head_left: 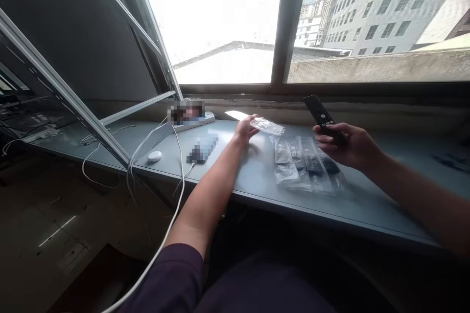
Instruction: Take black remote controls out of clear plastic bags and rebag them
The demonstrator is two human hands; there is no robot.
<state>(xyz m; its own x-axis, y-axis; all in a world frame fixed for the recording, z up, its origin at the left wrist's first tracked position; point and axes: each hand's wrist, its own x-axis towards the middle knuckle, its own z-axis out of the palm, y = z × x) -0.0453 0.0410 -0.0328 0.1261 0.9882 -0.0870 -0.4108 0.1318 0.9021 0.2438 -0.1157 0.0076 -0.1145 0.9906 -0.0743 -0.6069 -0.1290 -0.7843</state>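
My right hand point(347, 144) is wrapped round the lower end of a black remote control point(318, 112), its buttons facing me and its top tilted up to the left. Farther left, at the back of the table, my left hand point(246, 129) is closed on a clear plastic bag point(270, 126). A bright white flat piece point(236, 115) sticks out on the other side of that hand; whether it belongs to the bag I cannot tell. Between my hands, several clear bags with dark contents point(303, 164) lie side by side on the table, partly below the remote.
The grey-blue table point(253, 176) runs along a window. On its left are a round white device point(154, 156), a blurred phone-like object point(202, 149) on a cable, and a power strip point(205, 118). A white cable point(179, 195) hangs in front; a metal frame point(73, 98) slants beside it.
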